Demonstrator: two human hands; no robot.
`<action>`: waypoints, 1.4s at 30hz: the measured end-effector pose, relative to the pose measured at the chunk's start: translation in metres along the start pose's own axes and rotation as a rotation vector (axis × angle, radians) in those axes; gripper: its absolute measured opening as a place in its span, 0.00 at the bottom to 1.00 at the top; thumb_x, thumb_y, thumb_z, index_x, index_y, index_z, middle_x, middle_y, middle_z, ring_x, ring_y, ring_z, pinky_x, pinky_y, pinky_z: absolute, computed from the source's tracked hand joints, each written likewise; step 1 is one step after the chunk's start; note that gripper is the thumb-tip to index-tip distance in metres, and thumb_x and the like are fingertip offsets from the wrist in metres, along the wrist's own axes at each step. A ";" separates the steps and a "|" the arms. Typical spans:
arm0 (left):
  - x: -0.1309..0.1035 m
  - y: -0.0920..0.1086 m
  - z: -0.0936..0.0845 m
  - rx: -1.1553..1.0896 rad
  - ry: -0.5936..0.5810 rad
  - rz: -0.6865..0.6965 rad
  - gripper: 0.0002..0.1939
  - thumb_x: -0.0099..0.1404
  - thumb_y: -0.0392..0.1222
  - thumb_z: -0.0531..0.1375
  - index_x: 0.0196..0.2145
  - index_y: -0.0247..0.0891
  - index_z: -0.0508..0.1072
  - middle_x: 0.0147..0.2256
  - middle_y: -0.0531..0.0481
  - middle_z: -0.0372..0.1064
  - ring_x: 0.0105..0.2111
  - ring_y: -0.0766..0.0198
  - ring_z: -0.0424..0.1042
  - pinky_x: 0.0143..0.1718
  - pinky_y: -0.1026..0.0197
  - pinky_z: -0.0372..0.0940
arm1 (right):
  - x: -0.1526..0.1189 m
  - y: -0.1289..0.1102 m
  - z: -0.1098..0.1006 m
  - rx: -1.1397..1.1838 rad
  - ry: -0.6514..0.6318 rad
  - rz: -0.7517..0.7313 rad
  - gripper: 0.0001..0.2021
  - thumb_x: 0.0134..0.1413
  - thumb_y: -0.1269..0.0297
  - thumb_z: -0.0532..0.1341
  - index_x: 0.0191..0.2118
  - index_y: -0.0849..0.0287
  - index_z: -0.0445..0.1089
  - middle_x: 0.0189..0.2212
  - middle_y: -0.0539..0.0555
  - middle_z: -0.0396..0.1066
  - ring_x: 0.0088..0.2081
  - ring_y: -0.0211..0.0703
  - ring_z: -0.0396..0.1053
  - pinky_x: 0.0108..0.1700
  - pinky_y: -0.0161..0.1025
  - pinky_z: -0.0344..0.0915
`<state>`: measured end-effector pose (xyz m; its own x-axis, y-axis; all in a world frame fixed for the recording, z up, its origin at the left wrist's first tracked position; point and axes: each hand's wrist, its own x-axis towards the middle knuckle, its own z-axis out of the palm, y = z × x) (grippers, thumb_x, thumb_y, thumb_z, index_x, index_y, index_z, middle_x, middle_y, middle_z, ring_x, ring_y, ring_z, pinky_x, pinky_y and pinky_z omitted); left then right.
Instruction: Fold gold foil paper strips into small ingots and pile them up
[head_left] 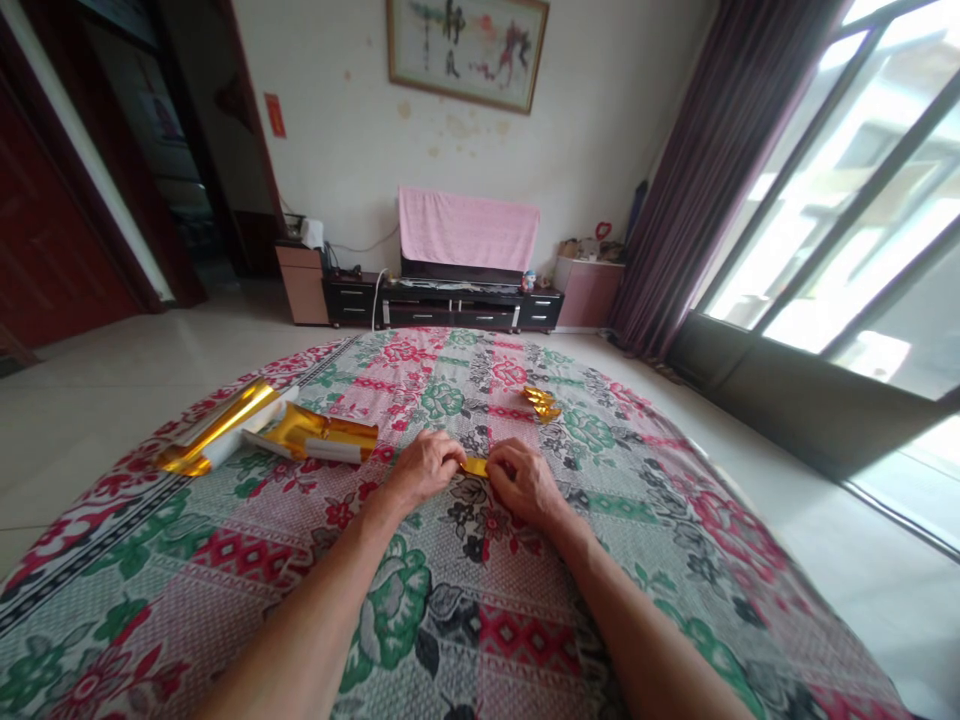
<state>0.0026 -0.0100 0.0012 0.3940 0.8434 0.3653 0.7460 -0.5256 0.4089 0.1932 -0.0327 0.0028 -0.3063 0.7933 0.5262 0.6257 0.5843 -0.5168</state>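
Note:
Between my two hands lies a small folded piece of gold foil paper (475, 467), just above the patterned cloth. My left hand (430, 462) pinches its left end, with the fingers closed together. At its right end my right hand (527, 480) grips it with curled fingers; the fingertips are partly hidden. Beyond my right hand sit several folded gold foil pieces (541, 404) in a small cluster. On the left lie a stack of gold foil sheets with white parts (319, 437) and a longer, curled gold foil bundle (225, 425).
A flowered red, green and grey cloth (450, 660) covers the rounded table. Past its far edge stands a low black cabinet (450, 312) with a pink towel (469, 228) over a screen. A purple curtain (690, 170) and windows are on the right; doorways are on the left.

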 end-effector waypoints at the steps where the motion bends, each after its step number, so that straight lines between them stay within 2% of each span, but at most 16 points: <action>1: 0.000 0.000 0.000 0.000 0.003 -0.001 0.09 0.55 0.33 0.55 0.29 0.41 0.75 0.29 0.51 0.69 0.34 0.63 0.65 0.41 0.60 0.60 | 0.000 0.000 0.000 -0.009 0.003 0.006 0.07 0.49 0.72 0.54 0.27 0.60 0.68 0.30 0.53 0.68 0.32 0.36 0.65 0.38 0.33 0.61; 9: -0.001 0.002 -0.001 0.002 0.005 0.008 0.09 0.55 0.33 0.54 0.29 0.42 0.74 0.30 0.52 0.69 0.35 0.62 0.64 0.41 0.59 0.59 | 0.001 -0.002 -0.001 -0.044 -0.024 -0.003 0.04 0.47 0.72 0.56 0.28 0.60 0.68 0.29 0.52 0.67 0.32 0.36 0.65 0.37 0.33 0.61; 16: -0.001 0.001 0.000 -0.007 0.004 0.019 0.09 0.55 0.33 0.54 0.29 0.41 0.74 0.29 0.52 0.69 0.35 0.63 0.65 0.43 0.59 0.59 | -0.001 0.001 0.001 -0.019 -0.048 -0.059 0.08 0.51 0.72 0.55 0.33 0.57 0.70 0.35 0.52 0.67 0.37 0.36 0.65 0.42 0.34 0.60; 31: -0.002 0.000 0.001 -0.020 0.008 0.018 0.10 0.54 0.32 0.53 0.29 0.41 0.73 0.30 0.52 0.68 0.36 0.62 0.64 0.43 0.59 0.59 | 0.001 0.007 0.004 -0.011 -0.060 -0.142 0.07 0.51 0.73 0.55 0.32 0.57 0.70 0.32 0.52 0.69 0.35 0.38 0.65 0.42 0.37 0.59; 42: -0.002 0.000 0.002 -0.008 0.023 0.037 0.10 0.53 0.30 0.53 0.30 0.40 0.72 0.31 0.51 0.69 0.36 0.62 0.64 0.42 0.59 0.59 | 0.002 0.008 0.003 -0.062 -0.097 -0.153 0.09 0.53 0.72 0.55 0.36 0.56 0.71 0.34 0.53 0.68 0.37 0.39 0.65 0.43 0.37 0.59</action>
<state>0.0028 -0.0119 -0.0008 0.4083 0.8207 0.3996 0.7267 -0.5572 0.4018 0.1955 -0.0262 -0.0022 -0.4667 0.7108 0.5262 0.6090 0.6898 -0.3916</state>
